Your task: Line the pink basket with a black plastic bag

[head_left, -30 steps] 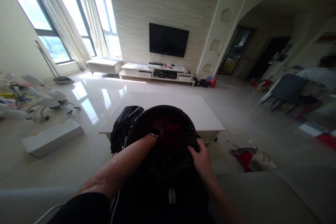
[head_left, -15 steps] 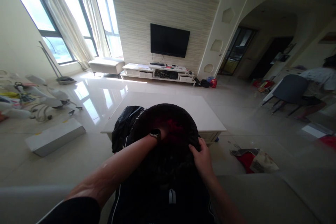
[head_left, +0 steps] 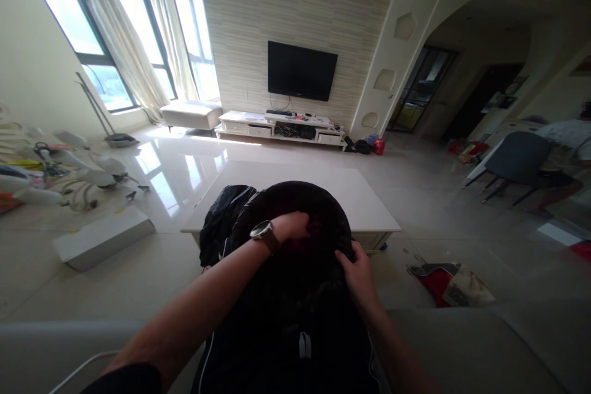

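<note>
My left hand (head_left: pixel 292 225) has come up out of the black fabric backpack (head_left: pixel 286 295) at lower centre; a second ago only the wristwatch (head_left: pixel 261 233) showed at its opening. Whether its grip holds anything, I cannot tell. My right hand (head_left: pixel 357 271) stays clamped on the backpack's rim, before the white desk (head_left: pixel 360 197).

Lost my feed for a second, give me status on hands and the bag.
Left hand inside black bag's opening. Right hand grips the bag's rim. White table just beyond, nothing blocking.
</note>
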Motion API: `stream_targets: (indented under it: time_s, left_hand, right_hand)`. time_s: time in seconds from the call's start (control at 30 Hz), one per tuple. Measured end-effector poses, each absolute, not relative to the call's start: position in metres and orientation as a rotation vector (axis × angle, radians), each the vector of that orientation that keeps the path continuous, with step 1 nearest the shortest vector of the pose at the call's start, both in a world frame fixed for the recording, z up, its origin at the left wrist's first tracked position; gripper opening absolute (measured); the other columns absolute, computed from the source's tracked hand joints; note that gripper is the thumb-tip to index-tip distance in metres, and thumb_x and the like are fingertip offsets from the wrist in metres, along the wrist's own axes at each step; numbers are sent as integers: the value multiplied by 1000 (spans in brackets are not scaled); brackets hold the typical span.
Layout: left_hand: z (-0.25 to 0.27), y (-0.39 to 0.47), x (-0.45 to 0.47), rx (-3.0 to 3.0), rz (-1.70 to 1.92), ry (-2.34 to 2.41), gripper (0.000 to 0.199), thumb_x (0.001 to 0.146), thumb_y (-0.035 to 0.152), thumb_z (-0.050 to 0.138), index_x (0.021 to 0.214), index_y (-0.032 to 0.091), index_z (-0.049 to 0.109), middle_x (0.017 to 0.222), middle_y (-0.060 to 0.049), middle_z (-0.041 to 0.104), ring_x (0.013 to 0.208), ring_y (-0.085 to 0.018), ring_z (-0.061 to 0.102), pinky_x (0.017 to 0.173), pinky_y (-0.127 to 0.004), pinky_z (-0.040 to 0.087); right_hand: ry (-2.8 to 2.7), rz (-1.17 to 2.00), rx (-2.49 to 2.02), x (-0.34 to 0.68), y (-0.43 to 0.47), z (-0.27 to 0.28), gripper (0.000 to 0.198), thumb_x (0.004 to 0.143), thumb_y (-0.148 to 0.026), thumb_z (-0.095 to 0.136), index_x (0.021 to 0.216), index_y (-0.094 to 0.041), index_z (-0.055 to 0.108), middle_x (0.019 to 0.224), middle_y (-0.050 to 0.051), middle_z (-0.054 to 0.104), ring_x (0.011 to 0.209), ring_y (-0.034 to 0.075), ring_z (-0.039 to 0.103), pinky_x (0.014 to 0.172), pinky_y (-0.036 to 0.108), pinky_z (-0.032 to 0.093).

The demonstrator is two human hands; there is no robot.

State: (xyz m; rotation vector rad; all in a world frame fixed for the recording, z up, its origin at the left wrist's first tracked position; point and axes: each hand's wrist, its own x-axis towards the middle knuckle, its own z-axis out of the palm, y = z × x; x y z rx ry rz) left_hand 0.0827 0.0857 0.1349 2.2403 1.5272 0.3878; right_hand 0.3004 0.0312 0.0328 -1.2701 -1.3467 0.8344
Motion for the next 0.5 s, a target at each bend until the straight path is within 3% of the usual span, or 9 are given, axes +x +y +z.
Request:
stream_targets:
  time_s: [0.1,0.17,0.27,0.37,0.5]
  left_hand:
    - [175,60,52,2236,650,1566,24,99,35,53,114,26,69,97,-1,77,86,-15,68,78,-30,47]
    - [181,43,27,2072,1035,1933,23,98,38,50,101,24,68,81,0,71,75,-17,63,71,-33,40]
    - [150,32,-11,1678,1436,2283,17,93,35,51,94,24,64,82,0,68,75,-17,61,71,-32,39]
    - [92,37,-36,1482,1155,2309,17,93,36,49,103,26,59,88,0,67,82,-18,62,74,-31,40]
    - [19,52,-38,1526,893,2252,15,93,30,45,97,24,59,95,-4,68,90,-21,64,78,-33,42]
  right_hand:
    - [-1155,1016,-1321,307,58,24,44,66,-47,77,98,-18,73,96,8,75,93,29,66,85,38,52]
    - [-1023,1144,-1324,311,82,22,47,59,-45,78,96,-17,72,91,7,75,85,26,66,78,35,52]
    - [-937,1215,-1323,311,123,20,42,53,-41,77,87,-16,71,78,5,73,72,22,64,66,31,51]
    - [-907,1214,-1353,303,167,17,30,53,-34,74,77,-16,68,67,2,68,64,19,60,59,29,48]
    - [-895,1164,-1421,279,220,6,19,63,-28,75,71,-17,62,59,-2,59,56,14,54,52,25,43]
